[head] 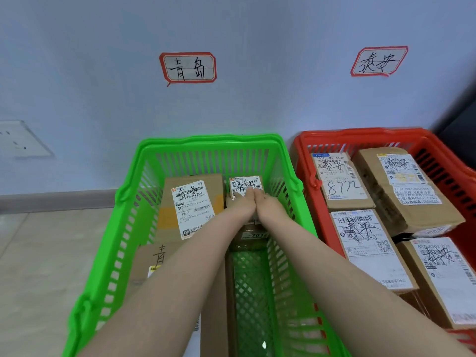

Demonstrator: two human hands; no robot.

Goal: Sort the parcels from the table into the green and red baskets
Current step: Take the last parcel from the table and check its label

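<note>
inspected single head view. found green basket (206, 145) on floor (38, 253) against wall (257, 34), with red basket (360, 136) just beside it on the right. noted handwritten sign (188, 68) above the green one and second sign (379, 61) above the red one. counted four labelled boxes (342, 181) packed flat in red basket.

located small parcel (244, 185) at far right of green basket, just beside large parcel (190, 202), apparently perched on lower box (252, 235) marked 701. recorded left hand (240, 204) and right hand (269, 206) side by side and touching each other, fingers stretched flat onto top of small parcel, tips on its label. saw no curl round any edge, so judged neither hand to be gripping, only pressing or resting.

judged step as settling small parcel into place, and placement as nearly complete. assessed small parcel as light, stiff cardboard, with glossy label and tape likely slippery under flat fingers. recommended, for any re-lift, taking hold at two opposite side walls, not at label face. flagged perch on lower box as possible tipping risk toward mesh bottom (252, 292) nearer the camera. could not see table or any parcels yet unsorted.
</note>
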